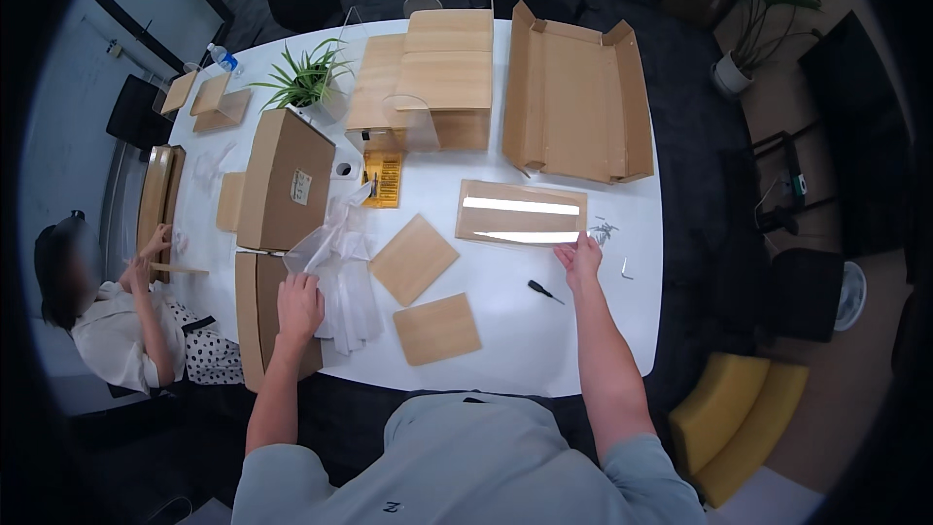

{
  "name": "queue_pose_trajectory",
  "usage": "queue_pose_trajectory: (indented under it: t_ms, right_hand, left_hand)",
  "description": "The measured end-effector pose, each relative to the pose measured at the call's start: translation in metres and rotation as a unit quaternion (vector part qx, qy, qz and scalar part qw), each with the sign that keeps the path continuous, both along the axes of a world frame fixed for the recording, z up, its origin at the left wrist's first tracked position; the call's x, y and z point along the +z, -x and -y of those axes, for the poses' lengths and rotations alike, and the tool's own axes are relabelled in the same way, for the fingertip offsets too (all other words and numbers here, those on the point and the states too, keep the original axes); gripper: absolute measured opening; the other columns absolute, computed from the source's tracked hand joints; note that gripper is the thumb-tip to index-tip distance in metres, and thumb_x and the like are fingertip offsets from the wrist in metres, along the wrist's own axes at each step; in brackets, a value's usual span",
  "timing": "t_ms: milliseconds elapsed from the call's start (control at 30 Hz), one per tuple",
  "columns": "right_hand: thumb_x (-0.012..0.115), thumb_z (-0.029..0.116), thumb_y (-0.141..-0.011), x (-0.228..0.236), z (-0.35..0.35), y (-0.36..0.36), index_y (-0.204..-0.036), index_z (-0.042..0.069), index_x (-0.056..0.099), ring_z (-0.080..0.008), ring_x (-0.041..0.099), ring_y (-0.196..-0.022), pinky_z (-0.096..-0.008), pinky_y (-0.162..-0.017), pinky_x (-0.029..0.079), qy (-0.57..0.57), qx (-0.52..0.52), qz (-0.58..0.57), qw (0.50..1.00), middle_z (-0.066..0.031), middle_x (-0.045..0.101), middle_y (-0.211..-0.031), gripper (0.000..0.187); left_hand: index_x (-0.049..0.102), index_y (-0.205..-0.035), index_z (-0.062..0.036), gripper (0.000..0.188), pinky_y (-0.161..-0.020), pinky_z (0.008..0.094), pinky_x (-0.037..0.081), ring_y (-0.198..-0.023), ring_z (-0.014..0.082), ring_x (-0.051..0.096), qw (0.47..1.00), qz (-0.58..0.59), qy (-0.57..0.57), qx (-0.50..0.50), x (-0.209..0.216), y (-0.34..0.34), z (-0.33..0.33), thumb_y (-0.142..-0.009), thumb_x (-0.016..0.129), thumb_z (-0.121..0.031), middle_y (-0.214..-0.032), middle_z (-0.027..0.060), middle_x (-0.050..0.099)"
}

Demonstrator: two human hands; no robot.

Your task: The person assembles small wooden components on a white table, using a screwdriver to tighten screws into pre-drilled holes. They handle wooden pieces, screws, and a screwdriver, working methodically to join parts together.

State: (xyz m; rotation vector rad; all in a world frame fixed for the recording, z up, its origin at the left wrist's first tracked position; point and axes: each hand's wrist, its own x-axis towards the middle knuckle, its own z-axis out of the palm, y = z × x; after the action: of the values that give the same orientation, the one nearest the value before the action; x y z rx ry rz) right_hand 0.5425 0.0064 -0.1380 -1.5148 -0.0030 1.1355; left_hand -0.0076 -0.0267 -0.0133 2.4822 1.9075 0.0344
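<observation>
Head view — we list what our hands meet on the white table (505, 331). Right hand (581, 261): fingertips rest on the near right corner of a flat wooden panel (522, 213) lying face up, not gripping it. We judge it stiff, light and smooth, best lifted by its long edges. Left hand (299, 303): pressed flat and unclenched on crumpled clear plastic wrap (335, 262) — soft, slippery, best pinched in a bunch — beside long cardboard boxes (285, 180). A small screwdriver (544, 291) and two square wooden boards (414, 259) lie between the hands.
</observation>
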Motion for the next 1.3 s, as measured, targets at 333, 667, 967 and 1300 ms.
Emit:
queue_pose_trajectory:
  t_ms: [333,667,967,1300]
  right_hand:
    - [0.069,0.033,-0.094,-0.054,-0.001,-0.017,-0.101,0.000,0.063,-0.0236,0.070,-0.076,-0.0349,-0.060,0.057,0.209,0.184,0.446,0.851,-0.0172,0.069,-0.095,0.035]
    - [0.078,0.032,-0.089,-0.054,0.007,-0.028,-0.101,0.002,0.062,-0.0153,0.065,-0.079,-0.0329,-0.062,0.059,0.209,0.059,0.115,0.969,-0.0074,0.063,-0.094,0.036]
    - [0.073,0.025,-0.095,-0.043,-0.002,-0.021,-0.095,0.006,0.060,-0.0200,0.070,-0.076,-0.0330,-0.069,0.063,0.143,0.092,-0.044,0.984,-0.0072,0.064,-0.086,0.023]
    - [0.060,0.013,-0.103,-0.006,0.086,-0.041,-0.100,0.006,0.058,-0.0329,0.074,-0.095,-0.0404,-0.082,0.063,-0.014,0.066,-0.129,0.989,-0.0154,0.071,-0.099,0.008]
  left_hand:
    - [0.064,-0.115,-0.0012,0.036,-0.089,0.0455,0.050,-0.103,0.0366,0.061,0.970,0.217,0.021,-0.110,-0.005,-0.138,-0.021,-0.079,0.067,-0.001,-0.113,0.0174,0.063]
    - [0.042,-0.145,0.0016,0.070,-0.104,0.0488,0.047,-0.120,0.0480,0.054,0.921,0.296,0.217,0.131,-0.182,-0.270,-0.131,-0.085,0.069,-0.020,-0.133,0.0327,0.050]
    - [0.041,-0.148,-0.0001,0.082,-0.104,0.0477,0.048,-0.119,0.0457,0.057,0.896,0.273,0.299,0.181,-0.191,-0.298,-0.155,-0.081,0.073,-0.035,-0.133,0.0318,0.051]
    - [0.059,-0.132,0.0040,0.056,-0.090,0.0388,0.053,-0.099,0.0300,0.068,0.794,0.435,0.371,0.208,-0.171,-0.288,-0.128,-0.087,0.069,-0.028,-0.105,0.0191,0.071]
